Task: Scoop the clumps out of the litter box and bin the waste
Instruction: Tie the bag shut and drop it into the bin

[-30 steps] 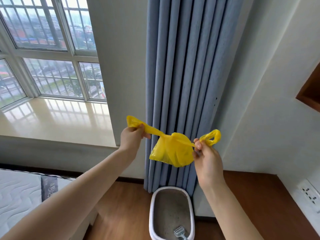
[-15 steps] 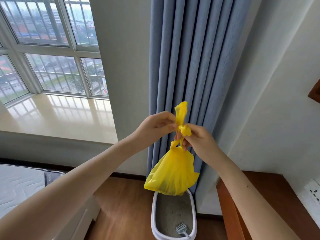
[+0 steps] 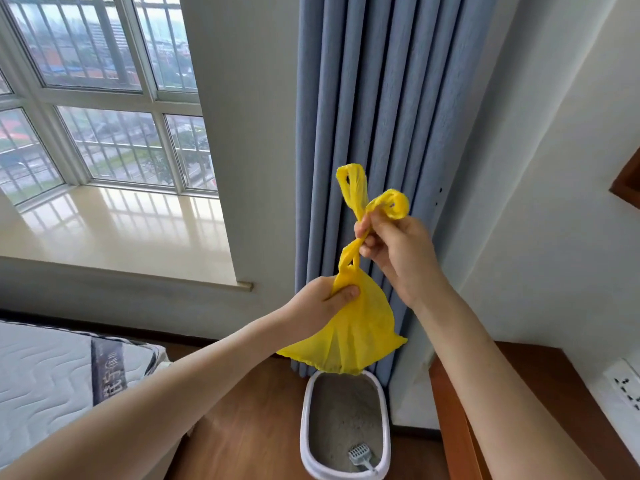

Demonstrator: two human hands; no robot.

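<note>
A yellow plastic bag (image 3: 360, 327) hangs in the air in front of a blue curtain (image 3: 381, 133), its long axis close to vertical, with the bulging bottom pointing down and the twisted neck and two handle loops pointing up. The left hand (image 3: 325, 301) pinches the bag's upper shoulder just under the twist, fingers curled into the plastic. The right hand (image 3: 394, 251), higher up, grips the twisted handles, whose loops stick out above its fingers. Directly below on the wooden floor (image 3: 242, 427) sits the white litter box (image 3: 306, 424), long axis running away from the viewer, with a grey scoop (image 3: 360, 457) lying in the litter at its near end.
</note>
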